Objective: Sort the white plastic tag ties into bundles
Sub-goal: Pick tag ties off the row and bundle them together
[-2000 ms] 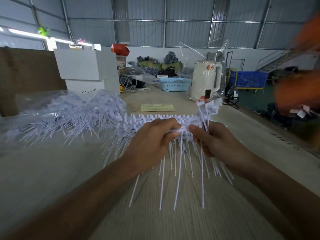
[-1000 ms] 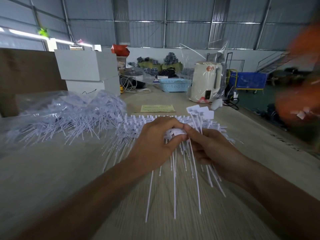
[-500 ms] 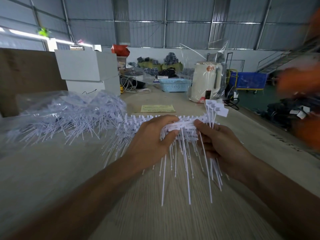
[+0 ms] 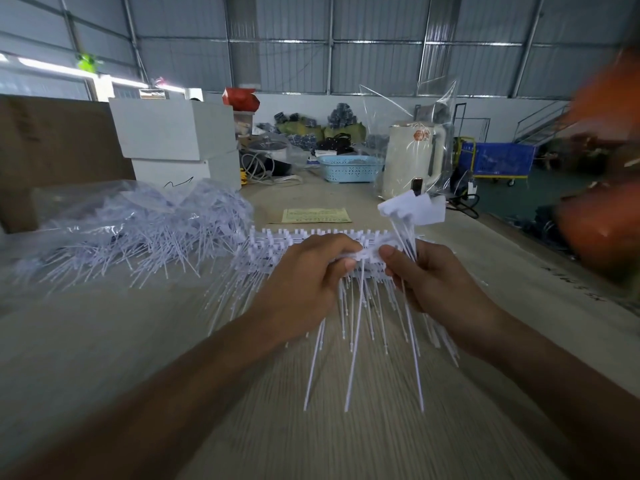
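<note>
Head view: left hand [image 4: 308, 282] pinching the connected strip of tag ties [image 4: 332, 237], probably to steady it for tearing off. Right hand [image 4: 426, 275] curled round a small bundle [image 4: 412, 211], flags up, tails hanging toward the desk [image 4: 104, 341], apparently gathered for counting. Roughly five flags visible; exact count unclear. One loose pile in a clear bag [image 4: 138, 223] at left. Two hands, one strip.

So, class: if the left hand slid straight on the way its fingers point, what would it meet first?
The left hand points right along the strip of ties. It would probably meet the right hand's thumb almost at once; the fingertips look nearly touching over the same tie, though depth is unclear.
</note>
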Action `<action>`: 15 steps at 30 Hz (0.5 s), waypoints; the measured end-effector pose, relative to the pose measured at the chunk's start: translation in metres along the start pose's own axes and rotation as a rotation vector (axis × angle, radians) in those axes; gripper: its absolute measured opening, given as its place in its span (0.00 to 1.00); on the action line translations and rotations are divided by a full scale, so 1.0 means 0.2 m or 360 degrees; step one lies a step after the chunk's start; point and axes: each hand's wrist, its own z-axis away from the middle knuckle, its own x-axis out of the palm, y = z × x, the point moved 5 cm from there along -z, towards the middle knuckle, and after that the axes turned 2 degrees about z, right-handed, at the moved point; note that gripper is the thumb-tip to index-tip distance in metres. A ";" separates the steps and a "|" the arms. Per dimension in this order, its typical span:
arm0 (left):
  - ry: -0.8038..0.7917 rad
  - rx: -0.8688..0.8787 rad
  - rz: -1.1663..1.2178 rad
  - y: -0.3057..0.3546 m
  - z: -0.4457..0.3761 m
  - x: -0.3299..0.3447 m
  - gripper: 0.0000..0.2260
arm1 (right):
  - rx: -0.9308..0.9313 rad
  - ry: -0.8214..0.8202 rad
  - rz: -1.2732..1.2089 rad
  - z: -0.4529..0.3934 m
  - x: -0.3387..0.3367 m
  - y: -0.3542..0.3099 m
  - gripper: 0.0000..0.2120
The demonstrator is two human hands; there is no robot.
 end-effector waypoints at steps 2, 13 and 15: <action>-0.0034 0.0027 -0.0010 0.01 -0.01 0.01 0.10 | -0.0112 -0.0006 0.0095 -0.01 -0.01 0.00 0.17; -0.0129 -0.0046 0.0077 -0.02 0.00 0.05 0.10 | -0.0619 0.0072 0.1024 0.01 -0.03 -0.05 0.14; -0.0084 -0.0149 0.0194 -0.04 0.01 0.04 0.13 | -0.0709 0.0082 0.1226 0.03 -0.01 -0.06 0.14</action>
